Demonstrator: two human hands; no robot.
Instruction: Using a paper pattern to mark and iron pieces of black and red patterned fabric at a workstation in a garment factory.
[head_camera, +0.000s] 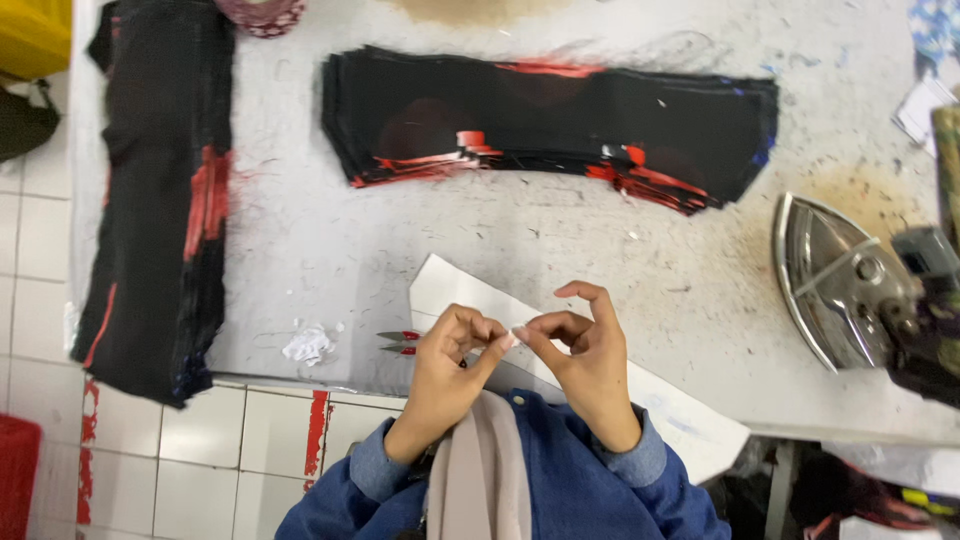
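Seen from above, a worker in blue denim sleeves brought both hands together at the near edge of a scuffed grey table. The left hand and right hand met fingertip to fingertip, each grip pinched almost closed on something too fine to make out, perhaps a thread; whether either actually held anything could not be told. Just beneath lay a white paper pattern piece, light and easily creased, overhanging the table's front edge, probably best lifted flat by its edges. Red-handled thread snips rested on the table just left of the left hand, small, rigid and sharp at the tip, safest taken by the handles. Farther back, a stack of black cut fabric with red trim looked soft, limp and liable to slide apart; a second black pile draped over the left edge. A steel iron lay on its side at right, leaving open room mid-table.
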